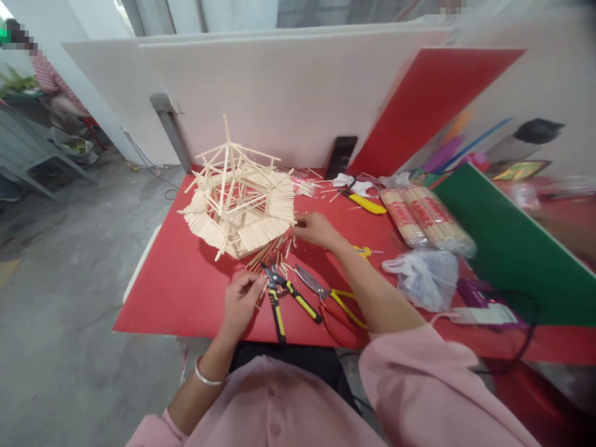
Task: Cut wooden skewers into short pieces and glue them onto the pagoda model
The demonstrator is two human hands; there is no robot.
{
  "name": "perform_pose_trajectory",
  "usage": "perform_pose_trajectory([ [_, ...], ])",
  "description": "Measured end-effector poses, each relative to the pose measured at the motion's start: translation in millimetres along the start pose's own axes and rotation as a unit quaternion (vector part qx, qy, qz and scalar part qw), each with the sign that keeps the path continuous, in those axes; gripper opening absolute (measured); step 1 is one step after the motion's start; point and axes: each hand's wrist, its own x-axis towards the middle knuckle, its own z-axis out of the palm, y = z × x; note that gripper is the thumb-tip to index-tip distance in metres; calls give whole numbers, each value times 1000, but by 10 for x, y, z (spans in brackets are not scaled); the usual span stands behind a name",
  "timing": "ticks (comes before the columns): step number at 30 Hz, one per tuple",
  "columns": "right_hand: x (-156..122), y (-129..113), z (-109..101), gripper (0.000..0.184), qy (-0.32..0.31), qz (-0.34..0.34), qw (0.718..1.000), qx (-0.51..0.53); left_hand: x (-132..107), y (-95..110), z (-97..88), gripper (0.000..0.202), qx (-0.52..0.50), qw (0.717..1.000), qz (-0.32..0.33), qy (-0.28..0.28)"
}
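A model pavilion [237, 205] built of thin wooden sticks stands on the red table, its roof frame open and a pointed stick rising on top. My right hand [316, 230] is at the model's right rim, fingers closed together; what they grip is hidden. Near the table's front, my left hand [242, 301] pinches a few short wooden sticks [262, 290] between thumb and fingers. Beside it lie wire strippers [277, 292] with black and yellow handles, jaws toward the model. Loose cut sticks [274, 251] are scattered under the model's front right edge.
Snips [326, 295] with red and yellow handles lie below my right forearm. Yellow-handled pliers [365, 202], bundled sticks [426, 217], a plastic bag [423, 276] and a green board [516, 248] stand to the right. A phone [342, 155] leans at the back. Another person [56, 87] sits far left.
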Motion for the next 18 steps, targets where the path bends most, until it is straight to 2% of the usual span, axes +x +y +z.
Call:
perform_pose_trajectory([
  [3, -464, -42, -26, 31, -13, -4, 994, 104, 13, -16, 115, 32, -75, 993, -80, -53],
  [5, -764, -104, 42, 33, -21, -8, 987, 159, 27, -3, 222, 33, -122, 983, -106, -84],
  [8, -1080, -202, 215, 36, -28, -19, 968, 249, 32, 57, 377, 35, -147, 977, -109, -111],
  [12, -1250, -277, 391, 34, 8, -30, 929, 369, -8, 121, 453, 39, -116, 979, -100, -136],
  [14, -1299, -286, 423, 34, 25, -40, 938, 342, -38, 114, 429, 41, -105, 980, -98, -140],
  [18, -1471, -216, 458, 33, 74, -60, 974, 208, -84, 40, 330, 41, -121, 981, -96, -118],
])
